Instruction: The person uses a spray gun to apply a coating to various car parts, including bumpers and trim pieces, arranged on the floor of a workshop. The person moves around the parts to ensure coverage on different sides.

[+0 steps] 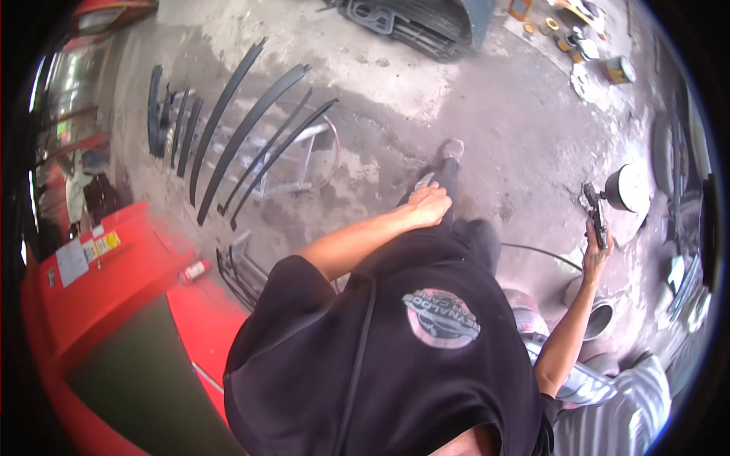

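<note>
My right hand (597, 247), out to the right, is wrapped round the handle of a spray gun (593, 201). The gun's round, pale-topped cup (627, 188) sticks out to its right. In front of my body, over my leg, my left hand (428, 205) is closed; its curled fingers hide whatever may be in them. Beyond that hand, to the left, several long, dark curved trim strips (255, 118) lie spaced apart on a light metal stand (293, 171). The left hand is apart from them.
A red vehicle body (114, 266) with a small red-and-white can (195, 271) on it fills the lower left. A dark hose (541, 252) runs near my right hand. Paint cans (620, 71) stand far right, and a dark bumper-like part (411, 26) lies at the far side.
</note>
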Tool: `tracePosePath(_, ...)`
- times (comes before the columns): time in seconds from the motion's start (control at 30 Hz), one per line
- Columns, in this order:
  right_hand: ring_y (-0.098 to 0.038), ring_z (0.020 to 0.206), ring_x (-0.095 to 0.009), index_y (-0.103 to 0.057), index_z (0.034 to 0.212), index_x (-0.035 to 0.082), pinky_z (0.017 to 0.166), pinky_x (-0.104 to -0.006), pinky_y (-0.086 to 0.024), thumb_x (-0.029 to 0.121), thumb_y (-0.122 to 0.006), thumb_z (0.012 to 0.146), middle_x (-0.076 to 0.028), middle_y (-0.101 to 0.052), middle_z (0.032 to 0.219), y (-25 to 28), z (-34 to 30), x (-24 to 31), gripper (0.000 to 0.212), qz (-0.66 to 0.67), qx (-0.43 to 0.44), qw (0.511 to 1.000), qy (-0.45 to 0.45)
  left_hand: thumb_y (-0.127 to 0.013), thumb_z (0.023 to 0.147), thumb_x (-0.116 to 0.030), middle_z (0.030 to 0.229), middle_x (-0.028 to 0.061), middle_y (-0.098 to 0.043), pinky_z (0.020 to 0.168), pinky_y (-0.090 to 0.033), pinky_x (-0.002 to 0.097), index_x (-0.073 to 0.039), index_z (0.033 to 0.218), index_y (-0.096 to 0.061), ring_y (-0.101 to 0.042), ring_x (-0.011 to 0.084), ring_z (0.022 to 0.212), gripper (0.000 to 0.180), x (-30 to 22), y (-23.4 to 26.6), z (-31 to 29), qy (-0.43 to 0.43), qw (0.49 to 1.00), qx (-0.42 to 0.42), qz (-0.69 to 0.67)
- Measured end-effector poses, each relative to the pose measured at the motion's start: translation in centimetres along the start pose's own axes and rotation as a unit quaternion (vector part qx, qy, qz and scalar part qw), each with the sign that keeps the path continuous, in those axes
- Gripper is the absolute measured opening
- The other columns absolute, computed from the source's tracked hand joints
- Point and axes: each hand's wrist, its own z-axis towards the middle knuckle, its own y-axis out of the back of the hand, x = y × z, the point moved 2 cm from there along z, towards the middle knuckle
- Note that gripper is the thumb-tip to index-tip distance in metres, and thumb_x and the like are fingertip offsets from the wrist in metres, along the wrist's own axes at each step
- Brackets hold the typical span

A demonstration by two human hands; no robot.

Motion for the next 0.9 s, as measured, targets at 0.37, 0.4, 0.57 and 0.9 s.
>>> tracePosePath(0.37,-0.064,0.071,-0.013,-0.069,0.117,-0.001,0.067,-0.0294,-0.051,0.017,-0.069,0.096,-0.007,-0.070,0.090,-10.7,10.2,8.9,0.028,0.106,0.278,0.950,0.093,-0.060,0.077,0.000,0.082,0.0198,-0.067,0.073,-0.049,0.0481,-0.001,0.079,-0.063,-0.064,0.0403,0.083,0.003,-1.6,-1.1,-3.2,0.226,0.928,-0.109,-0.274)
tracePosePath(0.4,-0.063,0.070,-0.013,-0.069,0.115,0.000,0.065,-0.0289,-0.050,0.019,-0.069,0.096,-0.006,-0.069,0.088,-12.7,10.2,9.7,0.027,0.100,0.301,0.942,0.113,-0.061,0.077,-0.002,0.081,0.0205,-0.067,0.073,-0.050,0.0472,-0.001,0.079,-0.064,-0.066,0.0396,0.083,0.004,-2.8,-1.4,-5.2,0.261,0.909,-0.139,-0.294)
tracePosePath(0.57,-0.054,0.061,-0.009,-0.067,0.112,0.001,0.055,-0.0286,-0.044,0.025,-0.069,0.097,0.000,-0.059,0.071,-21.3,5.8,12.7,0.029,0.110,0.381,0.908,0.134,-0.067,0.085,-0.010,0.081,0.0168,-0.069,0.075,-0.052,0.0404,-0.002,0.089,-0.067,-0.069,0.0301,0.082,0.008,-9.2,-4.5,-13.6,0.346,0.809,-0.239,-0.410)
tracePosePath(0.9,-0.071,0.081,-0.039,-0.065,0.128,0.003,0.075,-0.0437,-0.053,0.027,-0.069,0.095,-0.023,-0.072,0.086,-37.2,-7.4,17.6,0.041,0.062,0.203,0.938,0.273,-0.065,0.096,-0.008,0.120,0.0147,-0.067,0.098,-0.049,0.0369,-0.001,0.123,-0.062,-0.063,0.0221,0.113,0.028,-11.1,3.4,-23.5,0.141,0.667,-0.250,-0.688)
